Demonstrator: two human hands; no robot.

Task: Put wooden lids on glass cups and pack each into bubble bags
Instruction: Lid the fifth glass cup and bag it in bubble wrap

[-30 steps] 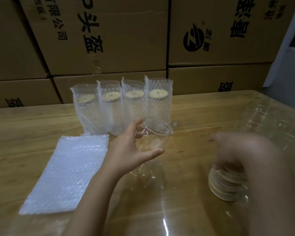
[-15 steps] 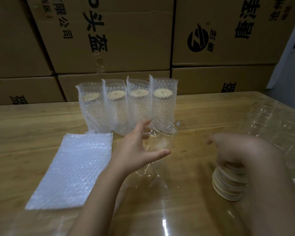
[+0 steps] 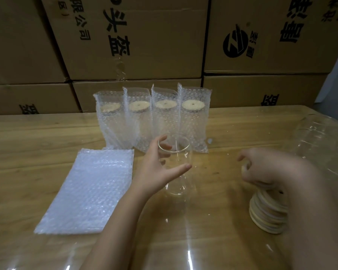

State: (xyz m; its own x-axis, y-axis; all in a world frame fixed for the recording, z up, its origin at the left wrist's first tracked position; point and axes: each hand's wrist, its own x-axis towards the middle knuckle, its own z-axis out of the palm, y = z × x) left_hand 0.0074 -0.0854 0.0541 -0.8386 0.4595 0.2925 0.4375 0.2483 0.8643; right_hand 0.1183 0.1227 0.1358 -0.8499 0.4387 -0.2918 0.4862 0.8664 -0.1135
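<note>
Head view showed a wooden table [image 3: 27, 143] backed by stacked cardboard boxes [image 3: 144, 45] printed in black. At the left, a pile of flat bubble bags [image 3: 86, 191] lay on the tabletop. Just beyond its far corner stood a row of 4 packed cups [image 3: 150, 117], each upright in its own bubble bag with a pale wooden lid visible through the wrap. In front of that row, near the middle of the table, the left hand [image 3: 156, 168] gripped the glass cup [image 3: 176, 162] round its upper part, thumb on the near side and fingers showing through the glass on the far side. The cup stood upright with its mouth uncovered and its base down at the tabletop. To the right, apart from the cup, the blurred right hand [image 3: 265, 168] had its fingers curled round a wooden lid [image 3: 244, 168], only the pale edge of which showed. It hovered just above the stack of wooden lids [image 3: 267, 213]. At the far right edge lay clear wrapping [image 3: 324, 145], its contents too indistinct to make out.
</note>
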